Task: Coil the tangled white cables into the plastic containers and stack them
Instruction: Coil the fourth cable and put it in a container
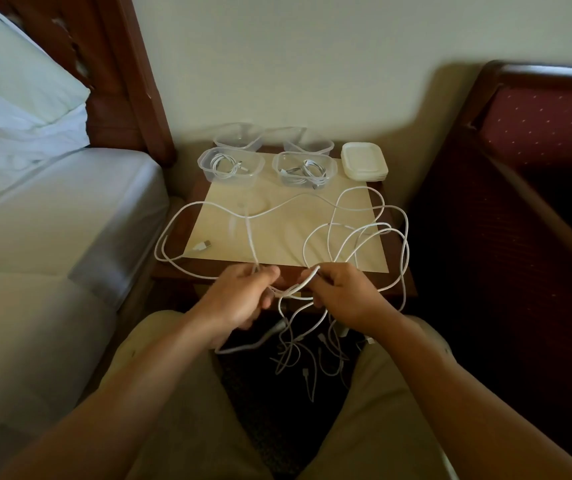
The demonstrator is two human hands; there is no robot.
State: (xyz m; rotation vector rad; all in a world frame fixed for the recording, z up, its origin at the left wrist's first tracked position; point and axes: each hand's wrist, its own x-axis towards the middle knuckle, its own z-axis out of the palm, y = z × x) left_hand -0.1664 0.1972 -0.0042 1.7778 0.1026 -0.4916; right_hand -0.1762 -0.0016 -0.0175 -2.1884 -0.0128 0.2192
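From your head camera, your left hand (pixel 243 296) and right hand (pixel 343 299) sit close together at the near edge of the surface (pixel 277 237), each with fingers pinched shut on the tangled white cable (pixel 364 233). A short run of it bridges the gap between them. From your right hand the loops fan away and to the right over the surface; from your left a long strand runs forward, then sweeps left past the edge toward the bed (pixel 52 220). Its USB plug (pixel 203 245) lies just ahead and left of your left hand, the nearer one. More ends dangle between your knees.

At the back stand four clear containers: the front left container (pixel 230 166) and front right container (pixel 303 169) each hold a coiled cable; the two rear containers (pixel 239 135) look empty. The lid stack (pixel 364 161) sits to their right.
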